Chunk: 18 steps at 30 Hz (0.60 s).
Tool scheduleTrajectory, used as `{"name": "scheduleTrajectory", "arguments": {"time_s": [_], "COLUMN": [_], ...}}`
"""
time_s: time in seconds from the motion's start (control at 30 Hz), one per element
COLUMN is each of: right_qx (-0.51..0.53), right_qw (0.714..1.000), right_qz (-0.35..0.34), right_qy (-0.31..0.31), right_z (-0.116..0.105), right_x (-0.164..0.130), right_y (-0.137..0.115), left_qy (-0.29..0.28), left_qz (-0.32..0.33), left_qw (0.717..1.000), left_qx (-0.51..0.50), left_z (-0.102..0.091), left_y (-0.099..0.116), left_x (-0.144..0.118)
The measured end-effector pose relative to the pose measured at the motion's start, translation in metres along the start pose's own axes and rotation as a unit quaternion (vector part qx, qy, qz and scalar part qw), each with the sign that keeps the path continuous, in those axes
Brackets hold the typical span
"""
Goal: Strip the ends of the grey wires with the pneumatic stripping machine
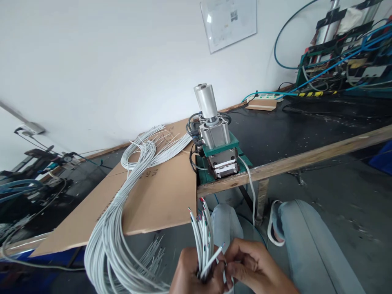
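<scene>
Head view: bundle of white wires (203,232) held low in front of the desk's near edge, stripped coloured tips up. Left hand (191,271) fingers closed round the bundle; right hand (254,265) fingers pinch one wire out of it. Long wire hank (122,212) trails over cardboard (159,192) on the desk. Risk: loose grip lets tips slip uneven; trailing hank could snag by the press (217,143).
</scene>
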State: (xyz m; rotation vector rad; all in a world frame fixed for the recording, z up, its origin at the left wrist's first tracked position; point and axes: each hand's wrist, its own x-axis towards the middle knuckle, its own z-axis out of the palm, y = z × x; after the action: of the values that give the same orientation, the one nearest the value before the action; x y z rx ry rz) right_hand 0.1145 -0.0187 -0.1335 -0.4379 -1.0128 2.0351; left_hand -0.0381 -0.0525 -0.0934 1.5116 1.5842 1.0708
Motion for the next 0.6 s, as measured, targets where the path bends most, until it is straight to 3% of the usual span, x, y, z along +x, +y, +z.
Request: {"name": "scheduleTrajectory", "arguments": {"time_s": [0.17, 0.37, 0.6], "right_qx": [0.038, 0.048, 0.044], "right_qw": [0.999, 0.999, 0.999], "right_qz": [0.003, 0.024, 0.016], "right_qy": [0.003, -0.004, 0.010], "right_z": [0.006, 0.007, 0.009], "right_x": [-0.003, -0.003, -0.003], "right_y": [-0.005, -0.010, -0.012], "left_qy": [-0.013, -0.040, -0.042], "left_qz": [-0.018, -0.114, -0.074], "left_qw": [0.999, 0.982, 0.991], "left_qx": [-0.045, -0.142, -0.104], "left_z": [0.000, -0.003, -0.001], "left_y": [0.016, 0.038, 0.030], "left_x": [0.002, 0.005, 0.004]}}
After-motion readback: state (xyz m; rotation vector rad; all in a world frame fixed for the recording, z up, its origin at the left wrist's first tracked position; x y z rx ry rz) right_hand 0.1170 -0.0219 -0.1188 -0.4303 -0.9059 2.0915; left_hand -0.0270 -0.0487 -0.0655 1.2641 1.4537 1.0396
